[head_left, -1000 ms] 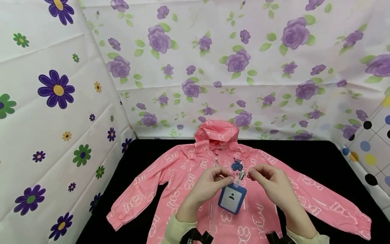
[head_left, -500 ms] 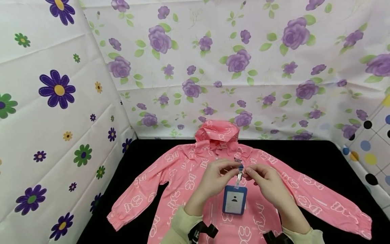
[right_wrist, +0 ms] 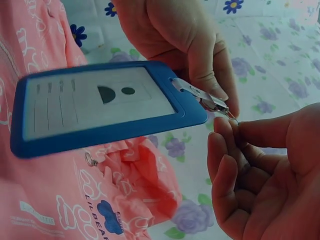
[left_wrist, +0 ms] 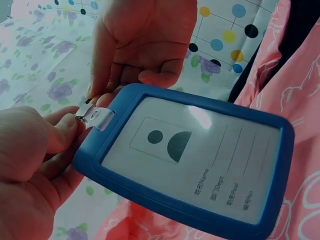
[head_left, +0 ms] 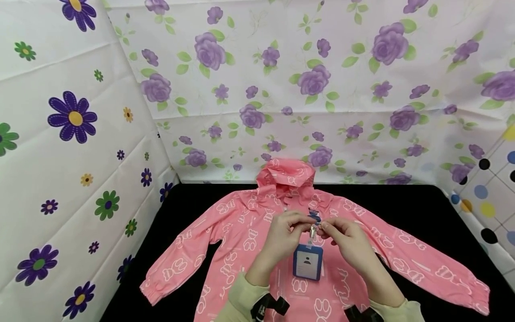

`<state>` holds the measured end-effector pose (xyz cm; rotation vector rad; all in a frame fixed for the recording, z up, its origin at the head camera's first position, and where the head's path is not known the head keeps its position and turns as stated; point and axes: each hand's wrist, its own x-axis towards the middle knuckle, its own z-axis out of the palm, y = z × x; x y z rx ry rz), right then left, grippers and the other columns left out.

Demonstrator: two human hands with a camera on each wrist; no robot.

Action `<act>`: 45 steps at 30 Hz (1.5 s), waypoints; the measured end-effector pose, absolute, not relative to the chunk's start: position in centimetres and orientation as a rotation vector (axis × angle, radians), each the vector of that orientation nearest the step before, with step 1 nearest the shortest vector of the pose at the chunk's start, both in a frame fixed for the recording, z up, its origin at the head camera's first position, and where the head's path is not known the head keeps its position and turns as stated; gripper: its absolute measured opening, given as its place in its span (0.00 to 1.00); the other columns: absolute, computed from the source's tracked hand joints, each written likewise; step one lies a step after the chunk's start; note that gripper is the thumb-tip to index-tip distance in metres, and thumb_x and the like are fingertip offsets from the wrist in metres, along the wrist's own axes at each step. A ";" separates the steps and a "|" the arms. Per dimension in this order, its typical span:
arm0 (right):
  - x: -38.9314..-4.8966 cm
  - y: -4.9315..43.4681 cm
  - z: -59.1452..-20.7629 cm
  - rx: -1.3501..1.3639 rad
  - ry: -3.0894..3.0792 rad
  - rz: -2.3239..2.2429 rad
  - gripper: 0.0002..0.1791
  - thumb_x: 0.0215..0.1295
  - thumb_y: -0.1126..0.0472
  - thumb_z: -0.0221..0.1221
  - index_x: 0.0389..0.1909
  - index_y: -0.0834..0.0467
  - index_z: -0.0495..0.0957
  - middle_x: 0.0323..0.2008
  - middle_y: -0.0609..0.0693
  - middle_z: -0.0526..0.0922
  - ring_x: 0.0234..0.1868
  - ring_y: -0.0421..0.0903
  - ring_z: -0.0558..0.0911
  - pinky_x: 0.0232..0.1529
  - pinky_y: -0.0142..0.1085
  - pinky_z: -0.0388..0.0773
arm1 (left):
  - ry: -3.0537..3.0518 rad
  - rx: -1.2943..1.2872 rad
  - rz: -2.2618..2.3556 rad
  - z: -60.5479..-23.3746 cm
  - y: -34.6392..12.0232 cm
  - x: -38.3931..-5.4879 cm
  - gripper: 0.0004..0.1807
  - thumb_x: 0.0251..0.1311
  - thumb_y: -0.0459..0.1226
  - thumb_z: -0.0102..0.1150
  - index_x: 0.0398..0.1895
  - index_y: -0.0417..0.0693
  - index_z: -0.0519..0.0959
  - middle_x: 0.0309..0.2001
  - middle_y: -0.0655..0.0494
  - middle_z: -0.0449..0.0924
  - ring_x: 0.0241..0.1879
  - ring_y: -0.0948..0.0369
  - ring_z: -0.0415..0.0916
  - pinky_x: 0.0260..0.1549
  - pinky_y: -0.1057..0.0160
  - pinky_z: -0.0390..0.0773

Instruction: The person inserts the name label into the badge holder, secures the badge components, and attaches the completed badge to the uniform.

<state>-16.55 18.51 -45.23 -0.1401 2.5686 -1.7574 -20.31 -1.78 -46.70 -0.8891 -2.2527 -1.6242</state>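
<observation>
A blue-framed ID badge holder hangs below both hands, in front of a pink hooded jacket. Its white card bears a dark person icon and printed lines. My left hand pinches the metal badge clip at the holder's top between thumb and fingers. From the other side my right hand pinches a thin metal wire at the clip's end, its thumb and forefinger tips together. In the left wrist view the badge fills the middle, a clear strap joining it to the clip.
The jacket lies spread on a black table, sleeves out to both sides and hood to the back. A blue bear logo marks its chest. Flower-patterned sheets wall the back and left; a dotted sheet stands at the right.
My left hand has moved up from the badge's top edge to the clip. Both hands have come together there, and the badge has swung from tilted to hanging nearly straight.
</observation>
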 end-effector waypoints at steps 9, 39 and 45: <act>-16.5 18.6 -45.1 -0.128 2.536 -1.794 0.18 0.85 0.54 0.55 0.55 0.64 0.85 0.41 0.51 0.88 0.46 0.47 0.83 0.46 0.35 0.81 | -2.226 -0.896 -1.588 -46.8 -1.6 -20.4 0.09 0.70 0.25 0.66 0.43 0.43 0.91 0.40 0.55 0.89 0.39 0.66 0.84 0.36 0.68 0.85; -16.8 18.1 -45.5 -0.086 2.433 -1.837 0.17 0.85 0.57 0.54 0.52 0.66 0.85 0.39 0.53 0.89 0.47 0.49 0.85 0.46 0.36 0.79 | -2.179 -1.114 -1.142 -46.2 -2.6 -20.8 0.11 0.66 0.20 0.66 0.38 0.41 0.91 0.36 0.53 0.87 0.35 0.61 0.83 0.34 0.77 0.79; -16.8 18.1 -45.5 -0.084 2.404 -1.862 0.17 0.85 0.57 0.54 0.53 0.67 0.84 0.39 0.54 0.88 0.46 0.48 0.84 0.45 0.37 0.78 | -2.171 -1.116 -1.149 -46.3 -2.5 -20.8 0.11 0.67 0.20 0.65 0.39 0.41 0.91 0.36 0.53 0.87 0.34 0.62 0.83 0.33 0.77 0.78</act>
